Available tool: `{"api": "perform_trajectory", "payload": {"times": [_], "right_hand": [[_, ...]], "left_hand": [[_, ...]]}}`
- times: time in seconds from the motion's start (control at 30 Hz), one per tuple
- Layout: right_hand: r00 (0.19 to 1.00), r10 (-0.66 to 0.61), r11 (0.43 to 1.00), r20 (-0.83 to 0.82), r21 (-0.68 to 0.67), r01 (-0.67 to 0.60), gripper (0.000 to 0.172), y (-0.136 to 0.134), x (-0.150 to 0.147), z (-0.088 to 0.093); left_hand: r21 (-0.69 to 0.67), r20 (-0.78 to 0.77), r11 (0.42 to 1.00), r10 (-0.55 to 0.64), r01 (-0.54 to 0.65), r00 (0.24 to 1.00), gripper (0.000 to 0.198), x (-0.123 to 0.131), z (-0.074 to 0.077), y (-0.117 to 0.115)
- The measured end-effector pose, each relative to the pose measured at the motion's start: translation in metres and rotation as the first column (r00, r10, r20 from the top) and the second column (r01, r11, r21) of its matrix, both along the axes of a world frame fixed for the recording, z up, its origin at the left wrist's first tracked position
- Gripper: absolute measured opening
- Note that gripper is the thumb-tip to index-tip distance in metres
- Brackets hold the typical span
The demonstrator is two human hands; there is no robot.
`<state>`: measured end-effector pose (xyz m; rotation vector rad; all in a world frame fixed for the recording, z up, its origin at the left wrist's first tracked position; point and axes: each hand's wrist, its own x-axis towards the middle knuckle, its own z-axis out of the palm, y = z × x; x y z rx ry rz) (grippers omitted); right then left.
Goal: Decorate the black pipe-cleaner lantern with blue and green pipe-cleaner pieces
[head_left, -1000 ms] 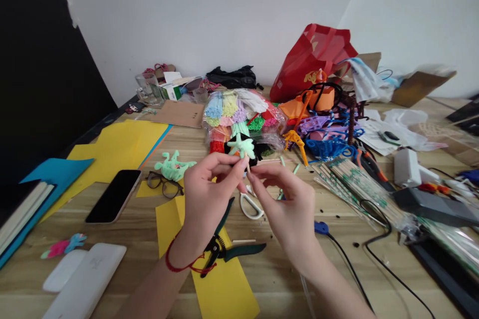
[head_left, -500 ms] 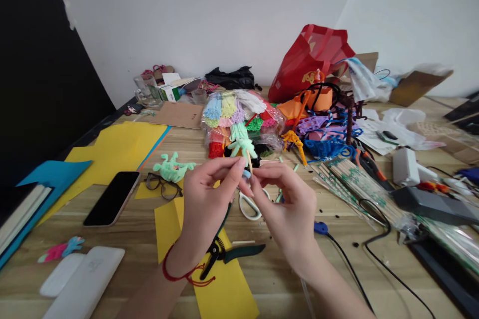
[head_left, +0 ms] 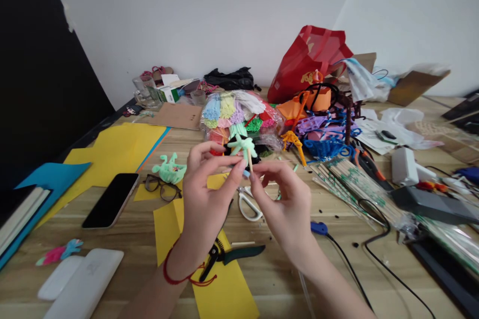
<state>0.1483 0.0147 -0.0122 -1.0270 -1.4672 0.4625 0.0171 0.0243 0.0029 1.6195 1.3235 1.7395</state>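
A mint-green pipe-cleaner figure sits at the top of a thin wooden stick, held up over the table. My right hand pinches the lower part of that stick between thumb and fingertips. Close beside it, my left hand is closed in a pinch, its fingertips at a small light blue piece against the stick; most of this piece is hidden by the fingers. Beneath the hands lie white-handled scissors and dark-handled pruning shears on yellow paper.
Left of my hands are another mint-green pipe-cleaner piece, eyeglasses and a phone. Bagged pipe cleaners and a red bag stand behind. Bundled sticks, pliers and cables lie rightward.
The figure has turned slightly and now sits a little lower on view. My left fingers have spread and shifted slightly; my right hand still pinches the stick.
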Motion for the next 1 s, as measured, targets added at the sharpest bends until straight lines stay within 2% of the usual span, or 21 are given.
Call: {"api": "perform_trajectory", "payload": {"times": [0.13,0.27,0.37,0.43,0.53,0.57,0.67,0.77,0.9,1.0], "right_hand": [[0.998,-0.044,0.998,-0.043,0.030,0.046,0.017,0.002,0.002,-0.001],[0.995,0.021,0.996,-0.101,0.087,-0.012,0.025,0.006,0.010,0.000],[0.999,0.006,0.990,0.035,0.138,-0.010,0.026,0.007,0.020,0.006],[0.989,0.042,0.991,0.142,0.122,-0.060,0.029,0.008,0.026,0.010],[0.961,0.204,0.977,0.185,0.022,-0.211,0.053,0.011,0.032,0.011],[0.951,0.262,0.964,0.163,-0.009,-0.264,0.054,0.013,0.034,0.011],[0.916,0.401,0.914,0.006,-0.068,-0.400,0.041,0.015,0.037,0.009],[0.882,0.458,0.876,-0.109,-0.113,-0.468,0.038,0.015,0.038,0.011],[0.878,0.466,0.871,-0.108,-0.118,-0.477,0.038,0.013,0.039,0.014],[0.890,0.454,0.886,-0.041,-0.089,-0.456,0.035,0.015,0.041,0.013]], "left_hand": [[-0.102,0.144,0.983,-0.139,0.154,0.980,0.004,-0.007,-0.003,0.006],[-0.091,0.244,0.968,-0.206,0.233,0.948,0.004,-0.009,0.000,0.005],[-0.065,0.207,0.973,-0.203,0.220,0.957,0.006,-0.008,0.004,-0.001],[-0.073,0.190,0.969,-0.218,0.235,0.957,0.007,-0.008,0.008,-0.006],[-0.088,0.205,0.955,-0.261,0.283,0.943,0.008,-0.009,0.014,-0.013],[-0.091,0.214,0.951,-0.273,0.297,0.938,0.009,-0.009,0.016,-0.015],[-0.091,0.227,0.935,-0.315,0.342,0.921,0.012,-0.011,0.020,-0.020],[-0.086,0.211,0.921,-0.355,0.379,0.911,0.014,-0.014,0.022,-0.025],[-0.072,0.178,0.926,-0.354,0.371,0.918,0.011,-0.016,0.022,-0.027],[-0.016,0.160,0.953,-0.295,0.302,0.942,0.004,-0.017,0.020,-0.022]]}}
